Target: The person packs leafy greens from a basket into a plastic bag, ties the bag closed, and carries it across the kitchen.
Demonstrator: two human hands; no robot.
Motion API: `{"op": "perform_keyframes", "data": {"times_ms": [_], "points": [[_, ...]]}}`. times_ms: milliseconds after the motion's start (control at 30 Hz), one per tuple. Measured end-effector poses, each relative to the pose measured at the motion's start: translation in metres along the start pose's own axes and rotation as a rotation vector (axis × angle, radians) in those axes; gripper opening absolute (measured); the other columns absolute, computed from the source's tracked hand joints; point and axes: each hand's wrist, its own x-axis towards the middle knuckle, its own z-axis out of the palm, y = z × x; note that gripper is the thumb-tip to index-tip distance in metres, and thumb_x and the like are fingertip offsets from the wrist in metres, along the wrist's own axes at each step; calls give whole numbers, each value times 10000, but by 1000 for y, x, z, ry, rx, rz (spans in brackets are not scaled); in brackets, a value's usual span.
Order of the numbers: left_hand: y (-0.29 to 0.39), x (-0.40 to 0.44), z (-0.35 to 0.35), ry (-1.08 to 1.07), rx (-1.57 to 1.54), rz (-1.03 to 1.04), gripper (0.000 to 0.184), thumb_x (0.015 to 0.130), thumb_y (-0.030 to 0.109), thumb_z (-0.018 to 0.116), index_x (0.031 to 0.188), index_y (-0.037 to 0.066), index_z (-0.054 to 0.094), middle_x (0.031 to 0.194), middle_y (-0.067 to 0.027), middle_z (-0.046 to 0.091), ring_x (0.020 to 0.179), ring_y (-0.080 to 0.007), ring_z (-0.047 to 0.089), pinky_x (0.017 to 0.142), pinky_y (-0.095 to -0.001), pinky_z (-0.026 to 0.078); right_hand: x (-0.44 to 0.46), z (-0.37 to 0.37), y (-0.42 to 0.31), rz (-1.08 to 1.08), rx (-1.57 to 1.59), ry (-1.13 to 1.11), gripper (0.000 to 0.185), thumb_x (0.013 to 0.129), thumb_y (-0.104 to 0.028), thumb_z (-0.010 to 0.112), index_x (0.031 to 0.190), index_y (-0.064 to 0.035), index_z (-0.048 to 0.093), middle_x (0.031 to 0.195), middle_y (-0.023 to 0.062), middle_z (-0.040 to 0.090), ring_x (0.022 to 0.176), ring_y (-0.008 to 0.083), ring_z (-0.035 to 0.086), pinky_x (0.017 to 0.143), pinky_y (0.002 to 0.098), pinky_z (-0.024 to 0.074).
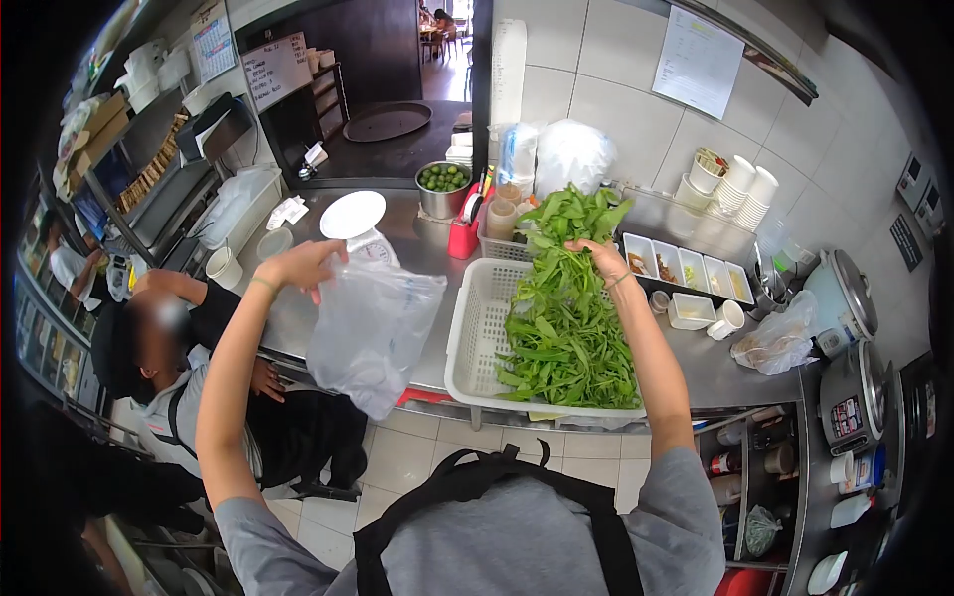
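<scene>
My left hand [301, 268] grips the top edge of a clear plastic bag [376, 333], which hangs down over the counter's front edge. In my right hand [599, 260] is a bunch of leafy greens [571, 223], lifted above the basket. More long green leaves [571, 343] fill the right side of a white plastic basket [479, 323]. The basket's left part shows its bare slotted base. Behind my left hand stands a white kitchen scale [355, 217] with a round pan and a dial.
A metal pot of green limes [443, 189] and a red holder [464, 236] stand behind the basket. To the right are ingredient trays [686, 266], a white mug [726, 320] and a rice cooker [853, 397]. A seated co-worker [189, 382] is close on my left.
</scene>
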Motion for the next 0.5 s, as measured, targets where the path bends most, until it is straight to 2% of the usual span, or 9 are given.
{"op": "perform_keyframes", "data": {"times_ms": [67,133,167,267,300,400,433,500], "points": [[9,13,-11,-29,-1,-13,316,774,-28,412,1049,61,539,837,-117,583,550,-184,639,463,-244,492,19,-23,17,69,-18,51,467,638,-190,681,1050,0,569,981,90,613,891,172,560,830,309,426],[15,28,-23,-87,1,7,365,766,-20,389,1084,60,549,910,-154,597,591,-205,654,494,-275,515,35,-39,32,-3,20,58,423,645,-234,682,1001,-17,608,968,82,612,875,172,561,806,307,431],[7,43,-28,-94,3,10,339,771,19,405,1061,5,581,942,-163,606,627,-209,659,535,-269,534,41,-45,39,-36,41,61,405,648,-255,682,977,-26,627,961,77,612,867,172,561,794,306,434],[20,60,-39,-20,97,-14,280,789,113,469,958,-55,614,906,-149,619,619,-214,659,532,-268,533,31,-44,30,-26,138,74,364,683,-284,674,962,-53,630,924,41,614,785,155,576,694,277,463],[33,57,-42,24,77,-57,347,786,237,525,892,-79,623,849,-132,640,626,-218,660,535,-267,535,30,-46,28,-2,215,61,355,688,-285,674,955,-56,625,904,34,614,763,149,577,671,272,467],[55,62,-50,120,129,-106,373,787,284,535,840,-74,626,794,-125,650,623,-212,660,515,-269,528,26,-48,22,-28,355,39,319,698,-281,685,918,-64,606,809,21,603,686,123,572,603,261,470],[54,69,-48,196,246,-89,323,742,289,594,785,-27,638,733,-129,651,597,-218,656,556,-301,530,23,-49,19,-20,356,45,312,701,-279,683,917,-67,603,803,20,601,679,122,570,601,259,470],[51,85,-42,341,464,52,259,704,255,630,762,3,639,735,-140,649,599,-232,653,599,-321,528,5,-41,0,-4,358,56,300,708,-273,679,914,-72,596,790,18,598,664,119,566,596,257,470]]}}
